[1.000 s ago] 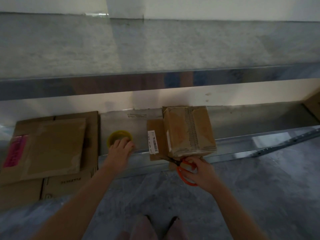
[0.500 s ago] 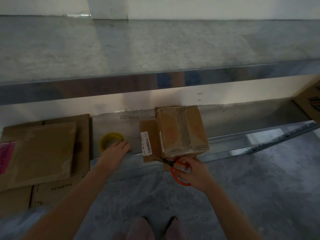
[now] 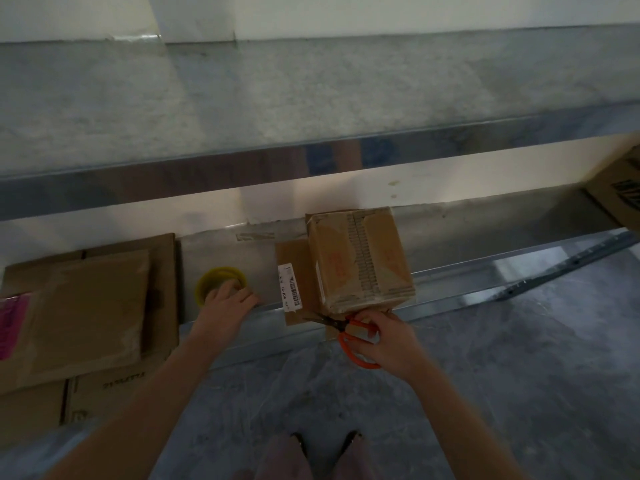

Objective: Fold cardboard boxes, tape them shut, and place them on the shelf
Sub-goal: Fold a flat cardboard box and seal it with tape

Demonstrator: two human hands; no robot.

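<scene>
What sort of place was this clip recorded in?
Probably a storeroom or packing area: low metal shelving against a plain wall, flattened cardboard stacked on it near a taped box, a tape roll, orange scissors, and a bare grey floor.

A pale wall (image 3: 415,12) is running along the far side behind a grey metal shelf (image 3: 311,81). Mottled grey floor (image 3: 519,375) is lying near; warm light is glowing under the shelf's top level.

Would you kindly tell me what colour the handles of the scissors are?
The scissors have orange handles, clearest in the head view.
</scene>
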